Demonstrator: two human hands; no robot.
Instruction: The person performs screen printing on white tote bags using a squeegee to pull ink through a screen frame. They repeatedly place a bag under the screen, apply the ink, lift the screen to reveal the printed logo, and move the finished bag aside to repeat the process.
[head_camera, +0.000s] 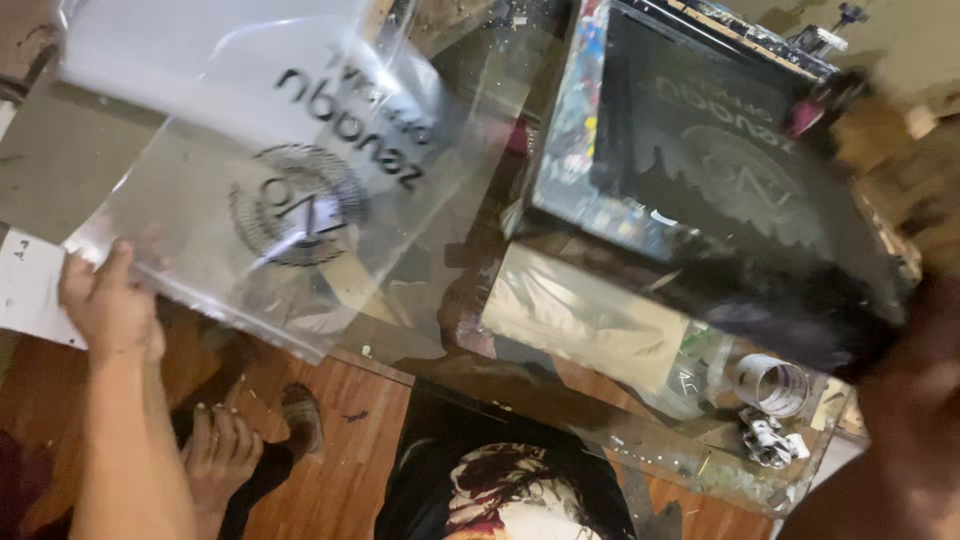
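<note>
A clear plastic bag with a black printed round emblem (290, 170) hung at ten o'clock, its lower-left edge pinched by the left hand (108, 305). At four o'clock, the blurred right hand (915, 400) met the paint-spattered black screen-printing frame (700, 170); its fingers could not be made out.

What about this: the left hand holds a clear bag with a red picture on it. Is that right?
Not quite. The head view shows the left hand holding the clear bag by its edge, but the picture on it is black, not red.
</note>
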